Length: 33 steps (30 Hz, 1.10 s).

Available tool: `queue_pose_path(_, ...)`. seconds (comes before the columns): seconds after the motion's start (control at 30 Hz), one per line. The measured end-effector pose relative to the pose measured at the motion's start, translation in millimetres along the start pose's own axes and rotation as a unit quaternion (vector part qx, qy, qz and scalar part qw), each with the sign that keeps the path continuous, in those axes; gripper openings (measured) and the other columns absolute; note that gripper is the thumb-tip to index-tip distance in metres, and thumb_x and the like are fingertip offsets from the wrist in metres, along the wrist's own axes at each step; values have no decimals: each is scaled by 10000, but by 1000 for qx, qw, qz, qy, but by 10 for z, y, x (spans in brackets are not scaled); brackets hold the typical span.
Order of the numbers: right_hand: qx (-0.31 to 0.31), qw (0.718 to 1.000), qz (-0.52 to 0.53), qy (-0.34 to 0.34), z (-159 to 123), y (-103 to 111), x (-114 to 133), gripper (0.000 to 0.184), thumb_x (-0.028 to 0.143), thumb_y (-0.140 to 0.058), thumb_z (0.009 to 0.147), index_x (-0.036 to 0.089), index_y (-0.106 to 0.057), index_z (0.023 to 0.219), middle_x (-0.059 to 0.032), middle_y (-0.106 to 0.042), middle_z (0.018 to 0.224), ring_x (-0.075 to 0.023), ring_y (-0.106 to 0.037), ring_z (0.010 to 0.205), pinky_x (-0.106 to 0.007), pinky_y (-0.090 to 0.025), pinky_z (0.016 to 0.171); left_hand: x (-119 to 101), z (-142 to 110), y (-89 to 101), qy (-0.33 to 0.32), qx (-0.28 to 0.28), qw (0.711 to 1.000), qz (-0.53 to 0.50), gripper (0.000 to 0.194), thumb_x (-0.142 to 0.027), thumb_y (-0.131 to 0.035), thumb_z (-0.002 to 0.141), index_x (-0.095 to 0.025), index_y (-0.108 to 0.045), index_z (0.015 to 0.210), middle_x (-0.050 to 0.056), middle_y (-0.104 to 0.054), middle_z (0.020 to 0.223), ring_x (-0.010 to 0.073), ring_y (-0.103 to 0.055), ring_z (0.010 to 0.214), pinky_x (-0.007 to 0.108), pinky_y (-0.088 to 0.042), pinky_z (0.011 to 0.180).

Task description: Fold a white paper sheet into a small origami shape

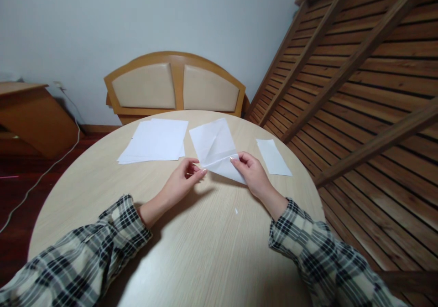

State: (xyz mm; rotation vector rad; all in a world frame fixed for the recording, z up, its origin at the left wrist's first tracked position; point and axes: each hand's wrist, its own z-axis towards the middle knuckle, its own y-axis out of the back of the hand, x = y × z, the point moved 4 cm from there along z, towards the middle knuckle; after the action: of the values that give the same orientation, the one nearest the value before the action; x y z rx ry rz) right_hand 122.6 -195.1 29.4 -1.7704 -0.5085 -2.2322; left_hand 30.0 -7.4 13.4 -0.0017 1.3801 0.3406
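Observation:
A creased white sheet of paper lies on the round light-wood table, its near edge lifted and partly folded. My left hand pinches that near edge at its left end with fingertips closed. My right hand pinches the same edge at its right end, thumb and forefinger pressed on the fold. Both arms wear plaid sleeves and reach in from the near side.
A stack of white sheets lies at the far left of the table. A small white paper strip lies to the right. A tiny paper scrap sits nearer. A headboard stands behind; a slatted wooden frame leans at right.

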Motion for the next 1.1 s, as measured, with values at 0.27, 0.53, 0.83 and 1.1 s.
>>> queue_pose_path(0.27, 55, 995, -48, 63, -72, -150, 65, 188, 372, -653, 779, 195, -603, 821, -40, -586, 896, -165, -561, 849, -287, -483, 706, 57, -117, -258, 136, 86, 963, -217, 366, -418, -688, 776, -77, -664, 906, 103, -709, 754, 168, -657, 660, 322, -551, 690)
queue_pose_path(0.53, 43, 997, -43, 37, -60, -124, 55, 340, 321, -656, 790, 210, -571, 1101, -98, -603, 1134, -185, -571, 980, -325, -502, 796, 45, -102, -250, 124, 67, 961, -236, 361, -390, -694, 787, -77, -670, 965, 91, -723, 735, 158, -668, 619, 278, -556, 626)
queue_pose_path(0.83, 78, 994, -80, 1, -98, -140, 57, 337, 470, -605, 809, 164, -602, 668, 8, -521, 624, -110, -442, 577, -244, -331, 514, 83, -119, -249, 133, 71, 960, -236, 336, -383, -689, 799, -85, -670, 954, 82, -734, 736, 152, -683, 630, 257, -561, 635)
queue_pose_path(1.1, 68, 990, -121, 32, -96, -116, 99, 336, 477, -588, 813, 170, -616, 681, 3, -515, 637, -117, -438, 595, -243, -314, 523, 86, -95, -222, 107, 66, 961, -248, 375, -463, -617, 841, -116, -696, 960, 83, -739, 845, 168, -682, 717, 291, -574, 684)
